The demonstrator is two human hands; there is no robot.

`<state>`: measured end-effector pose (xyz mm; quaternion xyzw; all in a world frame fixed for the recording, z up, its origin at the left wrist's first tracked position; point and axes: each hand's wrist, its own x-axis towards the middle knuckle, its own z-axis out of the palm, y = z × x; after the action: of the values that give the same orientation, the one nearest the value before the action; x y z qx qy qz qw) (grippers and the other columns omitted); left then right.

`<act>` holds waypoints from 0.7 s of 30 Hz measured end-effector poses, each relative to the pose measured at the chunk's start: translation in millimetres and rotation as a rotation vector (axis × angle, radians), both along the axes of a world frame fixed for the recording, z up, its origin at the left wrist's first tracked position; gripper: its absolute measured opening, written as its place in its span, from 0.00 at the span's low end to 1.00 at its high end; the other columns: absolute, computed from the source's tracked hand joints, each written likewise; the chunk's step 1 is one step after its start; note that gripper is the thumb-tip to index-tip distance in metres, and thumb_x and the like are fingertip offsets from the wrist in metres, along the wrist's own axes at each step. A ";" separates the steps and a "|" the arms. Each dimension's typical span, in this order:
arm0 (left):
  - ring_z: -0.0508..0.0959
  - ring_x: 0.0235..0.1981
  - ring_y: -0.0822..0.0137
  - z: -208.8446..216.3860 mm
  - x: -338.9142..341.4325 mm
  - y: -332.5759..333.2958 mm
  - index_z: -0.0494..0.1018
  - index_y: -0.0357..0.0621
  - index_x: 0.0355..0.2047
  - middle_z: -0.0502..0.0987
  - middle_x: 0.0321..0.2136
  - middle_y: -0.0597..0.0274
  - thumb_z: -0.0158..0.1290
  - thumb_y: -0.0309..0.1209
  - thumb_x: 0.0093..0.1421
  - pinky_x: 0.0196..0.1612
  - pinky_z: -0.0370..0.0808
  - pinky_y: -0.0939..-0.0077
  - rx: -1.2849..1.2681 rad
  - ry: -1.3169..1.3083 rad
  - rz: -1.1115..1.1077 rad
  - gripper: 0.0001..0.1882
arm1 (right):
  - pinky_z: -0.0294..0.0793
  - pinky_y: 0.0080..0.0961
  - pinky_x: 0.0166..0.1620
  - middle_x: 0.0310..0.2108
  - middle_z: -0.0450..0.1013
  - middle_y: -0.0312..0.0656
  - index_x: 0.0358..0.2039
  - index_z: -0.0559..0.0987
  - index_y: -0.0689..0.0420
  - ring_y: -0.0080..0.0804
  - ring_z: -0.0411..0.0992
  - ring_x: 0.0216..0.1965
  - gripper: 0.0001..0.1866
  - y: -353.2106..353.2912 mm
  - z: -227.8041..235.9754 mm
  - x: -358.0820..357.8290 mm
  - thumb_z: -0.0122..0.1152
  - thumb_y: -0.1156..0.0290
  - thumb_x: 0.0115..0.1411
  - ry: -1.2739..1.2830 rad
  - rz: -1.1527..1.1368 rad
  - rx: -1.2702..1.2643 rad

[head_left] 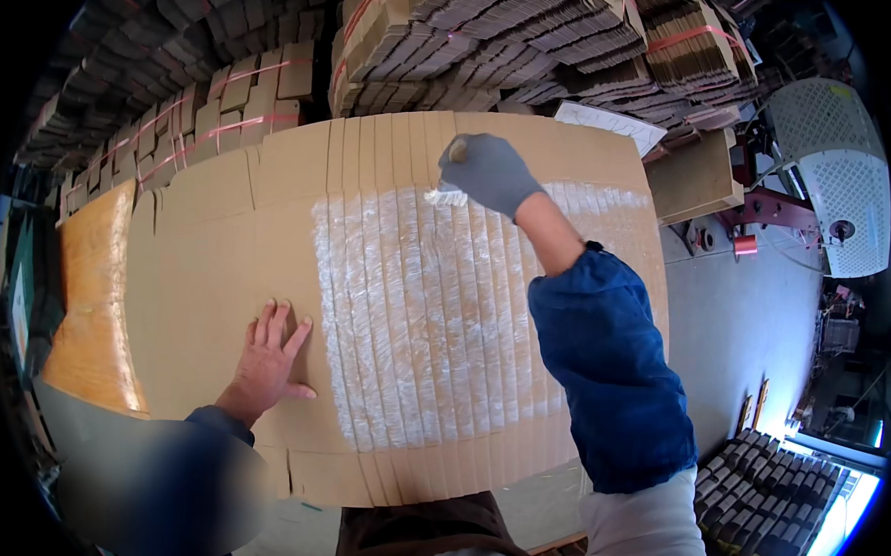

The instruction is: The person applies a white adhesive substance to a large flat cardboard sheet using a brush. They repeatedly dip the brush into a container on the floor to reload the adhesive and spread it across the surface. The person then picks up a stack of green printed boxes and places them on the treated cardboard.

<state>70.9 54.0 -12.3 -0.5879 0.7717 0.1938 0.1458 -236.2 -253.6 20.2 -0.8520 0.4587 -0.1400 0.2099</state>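
Overlapping flat cardboard sheets (219, 228) lie fanned out in front of me, their edges making narrow parallel strips. A wet, whitish, glue-like coating (434, 317) covers the middle of those strips. My right hand (490, 173), in a grey glove, is closed around a brush (447, 196) at the far side of the strips. The brush's pale bristles touch the coated cardboard; most of its handle is hidden in the fist. My bare left hand (271, 358) rests on the uncoated cardboard left of the coating, fingers spread and holding nothing.
Tall bundles of folded cardboard (496, 42) tied with pink strapping stand along the far side. A wooden board (92, 297) shows at the left end. At right are a wooden box (696, 180), a machine with a perforated pale guard (845, 196), and a dark stacked pile (769, 501).
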 end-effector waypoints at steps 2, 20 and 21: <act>0.48 0.68 0.38 0.5 3.9 2.8 0.54 0.49 0.67 0.48 0.66 0.40 0.70 0.58 0.35 0.65 0.53 0.42 -0.015 0.036 0.006 0.62 | 0.74 0.44 0.45 0.33 0.78 0.51 0.31 0.81 0.57 0.53 0.75 0.39 0.14 1.2 -8.7 -2.6 0.55 0.60 0.55 0.057 -0.043 0.010; 0.50 0.66 0.35 -12.3 -9.1 -1.4 0.56 0.42 0.65 0.49 0.65 0.35 0.74 0.52 0.28 0.63 0.53 0.40 -0.096 0.114 -0.025 0.65 | 0.74 0.44 0.42 0.36 0.77 0.50 0.36 0.78 0.56 0.52 0.75 0.38 0.08 8.6 -39.8 -270.4 0.52 0.70 0.58 0.187 -0.513 -0.192; 0.50 0.66 0.35 -14.0 -7.8 0.4 0.56 0.42 0.65 0.49 0.65 0.35 0.74 0.52 0.27 0.64 0.53 0.40 -0.089 0.106 -0.018 0.65 | 0.75 0.44 0.42 0.34 0.77 0.50 0.36 0.79 0.56 0.53 0.75 0.38 0.08 12.2 -37.2 -303.3 0.55 0.71 0.57 0.231 -0.604 -0.259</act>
<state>63.1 54.4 -26.3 -0.5757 0.7915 0.1887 0.0801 -539.6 -241.3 -17.0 -0.7077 0.6891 -0.1556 -0.0043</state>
